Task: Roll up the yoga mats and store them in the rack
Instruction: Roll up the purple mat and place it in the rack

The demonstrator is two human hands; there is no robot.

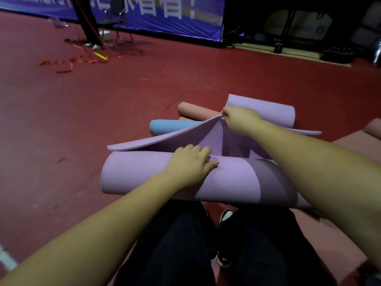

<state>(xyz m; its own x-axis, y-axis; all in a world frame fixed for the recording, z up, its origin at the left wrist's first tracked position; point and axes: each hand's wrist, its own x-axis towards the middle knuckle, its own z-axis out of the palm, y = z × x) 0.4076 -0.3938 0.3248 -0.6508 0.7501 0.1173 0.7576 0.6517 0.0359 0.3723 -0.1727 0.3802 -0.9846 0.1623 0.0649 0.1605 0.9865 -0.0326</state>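
Note:
A purple yoga mat (140, 174) lies partly rolled across the red floor just in front of my knees. My left hand (190, 164) rests on top of the roll with its fingers spread over the seam. The mat's loose end lifts up and away from the roll; my right hand (239, 118) pinches its edge and holds it raised. Behind the lifted flap lie a rolled blue mat (167, 126) and a rolled pink mat (195, 110). Another purple roll (268, 112) sits behind my right hand. No rack shows in this view.
A pink mat (358, 145) lies flat on the floor at the right. Far left, red ribbon scraps (70, 62) litter the floor beside a person's legs (90, 27) and a folding chair (121, 27). A blue banner (165, 15) closes off the back.

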